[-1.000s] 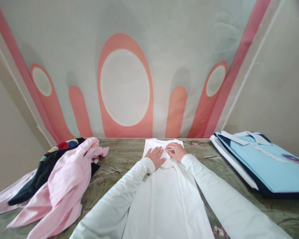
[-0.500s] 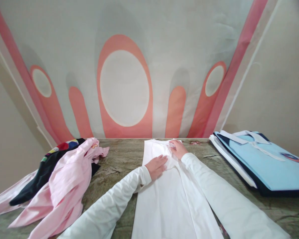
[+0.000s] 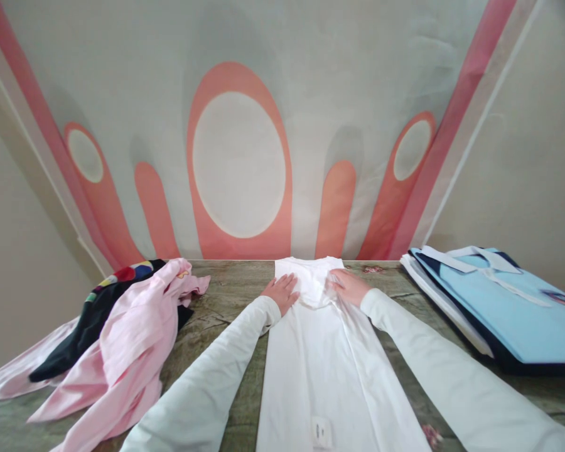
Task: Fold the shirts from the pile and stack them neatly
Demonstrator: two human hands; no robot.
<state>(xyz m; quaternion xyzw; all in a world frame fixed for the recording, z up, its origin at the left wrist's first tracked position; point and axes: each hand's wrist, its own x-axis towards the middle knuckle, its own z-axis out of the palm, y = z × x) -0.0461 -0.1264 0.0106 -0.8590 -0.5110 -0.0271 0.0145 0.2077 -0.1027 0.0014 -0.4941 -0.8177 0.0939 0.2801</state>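
Observation:
A long white garment [image 3: 320, 351] lies flat down the middle of the table, folded into a narrow strip with a small label near its near end. My left hand [image 3: 280, 292] rests flat and open on its far left edge. My right hand [image 3: 347, 285] lies flat and open on its far right edge, fingers pointing inward. A folded flap of the garment sits between the two hands. Both my arms are in white sleeves.
A heap of pink and dark clothes [image 3: 117, 326] lies at the left. A stack of folded clothes with a light blue shirt [image 3: 503, 301] on top sits at the right. The mottled table [image 3: 226, 295] ends at a wall with pink ovals.
My hands have moved apart from the middle of the garment's far end to its two side edges. The fabric there looks flatter.

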